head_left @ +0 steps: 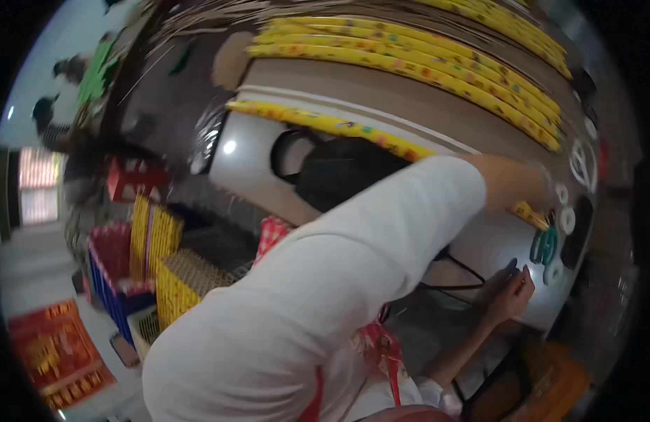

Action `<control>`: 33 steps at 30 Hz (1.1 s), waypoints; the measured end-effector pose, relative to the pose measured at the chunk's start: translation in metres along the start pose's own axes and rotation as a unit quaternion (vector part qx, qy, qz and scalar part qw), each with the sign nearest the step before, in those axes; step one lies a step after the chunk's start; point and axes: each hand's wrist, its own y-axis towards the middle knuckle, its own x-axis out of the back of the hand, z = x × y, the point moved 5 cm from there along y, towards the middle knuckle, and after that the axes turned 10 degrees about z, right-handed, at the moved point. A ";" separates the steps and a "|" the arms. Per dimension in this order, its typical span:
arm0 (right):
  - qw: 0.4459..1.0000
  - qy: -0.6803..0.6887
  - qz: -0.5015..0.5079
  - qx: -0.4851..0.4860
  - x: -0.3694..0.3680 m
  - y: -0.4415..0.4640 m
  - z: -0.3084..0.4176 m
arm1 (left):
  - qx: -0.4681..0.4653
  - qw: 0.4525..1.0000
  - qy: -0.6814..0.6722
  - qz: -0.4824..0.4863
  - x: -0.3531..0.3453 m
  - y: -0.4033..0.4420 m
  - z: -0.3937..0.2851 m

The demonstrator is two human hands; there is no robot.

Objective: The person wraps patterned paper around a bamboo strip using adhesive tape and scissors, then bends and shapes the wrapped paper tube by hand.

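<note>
**Left arm stretched across a table beside a yellow patterned roll**

The frame is crossed by a white sleeve [381,239], running from the lower left to the right. The left hand [539,188] is placed at the right of the frame, near the table's edge; it is blurred and partly hidden, so how far its fingers are spread, and whether anything is held, cannot be told. A yellow patterned roll [325,123] is laid slantwise across the middle of the white table [244,158] and is partly covered by the sleeve. Just below the left hand, a short yellow patterned piece [529,214] is seen; whether it is joined to the roll cannot be told.

The right hand [511,294] is held at the lower right, by the table's near edge, with its fingers partly bent; whether something is pinched there cannot be told. Above it and slightly to the right, green-handled scissors [543,244] are seen, with a white tape ring [567,219] and a dark flat object [577,232] beside them.

Below the yellow roll, at the middle of the frame, a black object with a loop [349,169] is set. More yellow rolls [409,60] are lined up in the upper part. At the left, a blue basket [110,292] is placed near yellow bundles [153,235], and a red mat [61,352] is spread on the floor at the lower left.
</note>
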 end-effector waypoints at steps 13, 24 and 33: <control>0.996 -0.049 -0.009 0.074 -0.003 0.006 0.014 | 0.017 0.991 0.037 -0.124 0.022 -0.041 0.008; 0.998 -0.041 -0.031 0.043 -0.002 -0.005 0.027 | -0.076 0.938 -0.174 -0.288 -0.052 -0.302 0.031; 0.987 0.001 -0.133 0.094 0.017 0.013 0.024 | 0.276 0.691 -0.273 -0.610 -0.190 -0.440 0.053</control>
